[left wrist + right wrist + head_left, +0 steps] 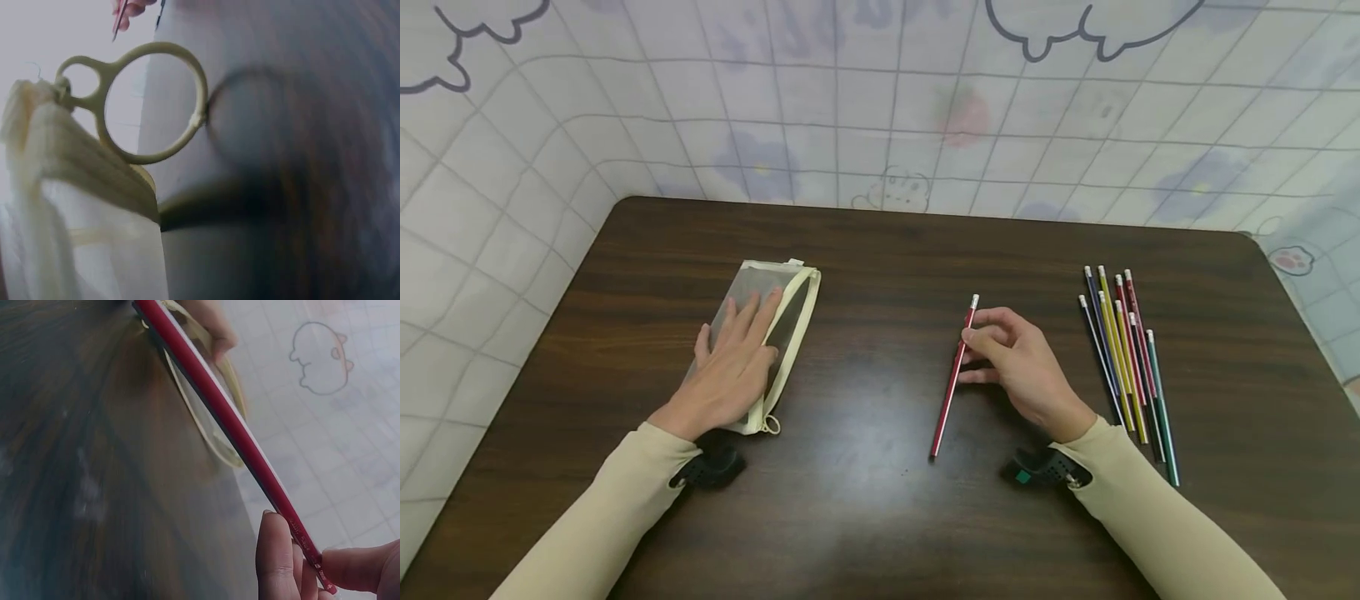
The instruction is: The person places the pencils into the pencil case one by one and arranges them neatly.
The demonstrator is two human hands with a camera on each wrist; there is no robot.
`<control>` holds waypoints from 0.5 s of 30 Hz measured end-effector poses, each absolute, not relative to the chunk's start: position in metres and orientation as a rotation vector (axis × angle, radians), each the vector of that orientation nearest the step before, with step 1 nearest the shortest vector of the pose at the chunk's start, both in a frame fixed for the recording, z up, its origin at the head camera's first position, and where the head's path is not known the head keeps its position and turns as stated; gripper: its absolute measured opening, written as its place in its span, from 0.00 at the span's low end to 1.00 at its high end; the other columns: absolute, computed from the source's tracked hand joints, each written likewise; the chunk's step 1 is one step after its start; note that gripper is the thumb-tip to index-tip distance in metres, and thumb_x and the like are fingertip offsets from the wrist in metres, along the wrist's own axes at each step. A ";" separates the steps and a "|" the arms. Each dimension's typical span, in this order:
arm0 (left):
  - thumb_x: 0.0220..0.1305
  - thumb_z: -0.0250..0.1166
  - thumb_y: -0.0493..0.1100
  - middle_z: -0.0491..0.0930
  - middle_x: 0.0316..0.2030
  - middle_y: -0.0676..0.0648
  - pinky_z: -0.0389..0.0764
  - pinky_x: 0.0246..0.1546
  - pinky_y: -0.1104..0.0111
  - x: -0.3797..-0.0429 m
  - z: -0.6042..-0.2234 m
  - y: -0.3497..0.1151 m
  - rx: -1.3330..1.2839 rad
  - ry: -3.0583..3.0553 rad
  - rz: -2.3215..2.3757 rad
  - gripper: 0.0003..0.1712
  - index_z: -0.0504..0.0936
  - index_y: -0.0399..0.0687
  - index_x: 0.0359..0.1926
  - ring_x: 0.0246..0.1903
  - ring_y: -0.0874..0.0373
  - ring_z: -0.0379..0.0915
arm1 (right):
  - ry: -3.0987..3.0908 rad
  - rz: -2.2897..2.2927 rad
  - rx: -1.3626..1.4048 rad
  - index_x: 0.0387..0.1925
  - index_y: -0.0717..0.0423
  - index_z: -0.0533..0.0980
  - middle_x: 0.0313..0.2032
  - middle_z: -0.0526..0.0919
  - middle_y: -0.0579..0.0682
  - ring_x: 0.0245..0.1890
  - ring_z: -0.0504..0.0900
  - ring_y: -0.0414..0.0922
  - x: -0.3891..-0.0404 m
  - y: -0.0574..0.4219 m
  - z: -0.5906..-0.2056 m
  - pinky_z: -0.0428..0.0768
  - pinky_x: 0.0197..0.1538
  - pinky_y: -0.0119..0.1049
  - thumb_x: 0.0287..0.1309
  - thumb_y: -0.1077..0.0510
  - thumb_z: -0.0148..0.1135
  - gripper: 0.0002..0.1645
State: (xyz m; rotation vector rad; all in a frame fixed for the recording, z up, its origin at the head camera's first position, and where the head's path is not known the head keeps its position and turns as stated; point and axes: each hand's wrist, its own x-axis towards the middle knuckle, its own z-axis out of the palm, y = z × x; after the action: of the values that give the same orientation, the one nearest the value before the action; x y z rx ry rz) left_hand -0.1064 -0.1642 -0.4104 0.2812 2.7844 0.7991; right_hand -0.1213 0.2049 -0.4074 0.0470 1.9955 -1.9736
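Head cam's on it: R hand (1022, 367) has a red pencil (949, 396) in a neat pinch, thumb vs fingers, up near its white eraser end, pencil slanting w/ its far end toward the wearer, mid-table, between pouch and bunch. Whether that lower end touches the dark wood-grain table (865, 533), can't tell. Over on the L side, L hand (730, 371) lies spread over the cream-trimmed zip pouch (748, 279), fingers long and apart, no grip to speak of; can't tell exactly what the thumb's doing by the trim. Pouch mouth looks parted, and L wrist cam gets a big close-up of its ring pull (202, 94). R wrist cam backs up the pinch, pencil running diagonally, pouch beyond. Progress check, approx: one pencil's in hand, apart from the rest, and I see none in the pouch, tho' L hand hides a good part of it. Left to handle: the multicolored pencil bunch (1129, 367), lying loosely side by side on the table's R side, past the R hand. So, my call: early stage, w/ most pencils untouched.
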 end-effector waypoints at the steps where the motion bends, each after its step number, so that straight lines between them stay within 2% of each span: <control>1: 0.78 0.33 0.50 0.31 0.85 0.43 0.25 0.72 0.27 -0.106 -0.410 -0.162 0.286 2.780 0.805 0.39 0.29 0.70 0.83 0.83 0.37 0.17 | 1.991 -1.980 0.050 0.63 0.66 0.65 0.37 0.86 0.44 0.35 0.84 0.41 -0.122 0.203 -0.408 0.90 0.42 0.44 0.72 0.61 0.59 0.24; 8: 0.79 0.33 0.50 0.31 0.85 0.44 0.26 0.71 0.27 -0.104 -0.411 -0.154 0.287 2.778 0.814 0.39 0.28 0.71 0.83 0.83 0.37 0.17 | 1.931 -2.025 0.068 0.63 0.67 0.64 0.38 0.85 0.48 0.35 0.84 0.44 -0.127 0.187 -0.412 0.90 0.42 0.47 0.72 0.63 0.58 0.23; 15: 0.78 0.32 0.50 0.32 0.85 0.43 0.25 0.71 0.26 -0.102 -0.412 -0.145 0.295 2.789 0.838 0.39 0.29 0.71 0.83 0.83 0.37 0.18 | 1.870 -2.063 0.071 0.58 0.64 0.66 0.39 0.83 0.51 0.34 0.87 0.44 -0.129 0.171 -0.413 0.90 0.43 0.49 0.71 0.64 0.58 0.18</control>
State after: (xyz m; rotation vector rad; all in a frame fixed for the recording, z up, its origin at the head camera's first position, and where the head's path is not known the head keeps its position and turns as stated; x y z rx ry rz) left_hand -0.1022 -0.1448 -0.4118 0.2945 2.7894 0.8383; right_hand -0.1287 0.1705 -0.4129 0.0712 1.8702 -2.0625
